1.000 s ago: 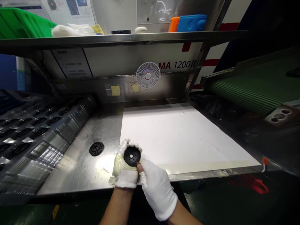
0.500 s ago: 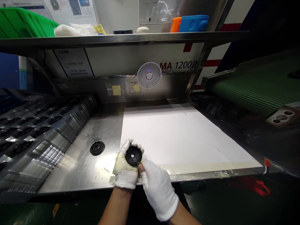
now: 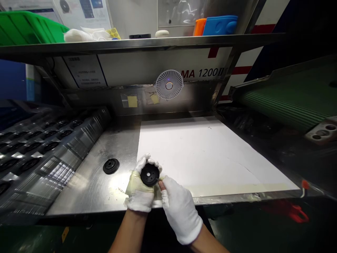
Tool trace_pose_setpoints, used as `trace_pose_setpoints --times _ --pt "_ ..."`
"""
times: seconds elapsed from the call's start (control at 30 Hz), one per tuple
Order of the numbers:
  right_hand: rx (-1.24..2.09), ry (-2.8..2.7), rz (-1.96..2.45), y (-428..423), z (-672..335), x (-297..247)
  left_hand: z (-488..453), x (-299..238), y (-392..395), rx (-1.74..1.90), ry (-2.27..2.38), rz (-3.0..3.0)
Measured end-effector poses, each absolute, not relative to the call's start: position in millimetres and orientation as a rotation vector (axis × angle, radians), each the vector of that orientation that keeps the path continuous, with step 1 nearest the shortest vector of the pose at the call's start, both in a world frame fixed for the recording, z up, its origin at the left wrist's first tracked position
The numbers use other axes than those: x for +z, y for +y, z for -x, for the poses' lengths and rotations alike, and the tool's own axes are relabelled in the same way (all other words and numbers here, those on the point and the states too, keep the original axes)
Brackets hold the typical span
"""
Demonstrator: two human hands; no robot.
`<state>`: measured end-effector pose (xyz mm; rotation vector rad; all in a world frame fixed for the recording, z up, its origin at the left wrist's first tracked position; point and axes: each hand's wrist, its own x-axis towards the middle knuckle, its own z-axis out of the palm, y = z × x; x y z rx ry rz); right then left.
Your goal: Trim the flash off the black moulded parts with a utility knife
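My left hand (image 3: pixel 140 192), in a white glove with a yellowish palm, is closed around a round black plastic wheel (image 3: pixel 151 180) with a small hole at its centre. The wheel's flat face is turned up toward me. At its lower right rim, my right hand (image 3: pixel 180 208) is closed in a pinch, its bare thumb tip showing through the white glove. Something small and thin sticks out of that pinch toward the rim, too small to name. A second black wheel (image 3: pixel 111 166) with a ridged edge lies on the metal table to the left.
Stacked clear trays (image 3: pixel 65 165) with several black wheels stand at the left. A white sheet (image 3: pixel 195 151) covers much of the metal table (image 3: pixel 97 186). Behind it is a small fan (image 3: pixel 169 85), under a metal shelf (image 3: pixel 168 43). A green conveyor belt (image 3: pixel 295 95) runs at the right.
My right hand has drawn slightly right and up along the wheel's rim. The wheel stays in my left hand, and the whole view has shifted a little.
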<state>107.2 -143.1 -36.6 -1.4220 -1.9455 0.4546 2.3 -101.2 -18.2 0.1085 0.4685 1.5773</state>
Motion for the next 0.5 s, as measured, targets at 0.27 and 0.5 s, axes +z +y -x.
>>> trace_pose_setpoints --times 0.27,0.5 --pt "0.441 -2.0 1.411 -143 -103 -35 1 -12 -108 1.553 0.594 -0.198" --pt "0.437 -1.952 1.419 -143 -105 -34 0 -19 -104 1.579 0.491 -0.115"
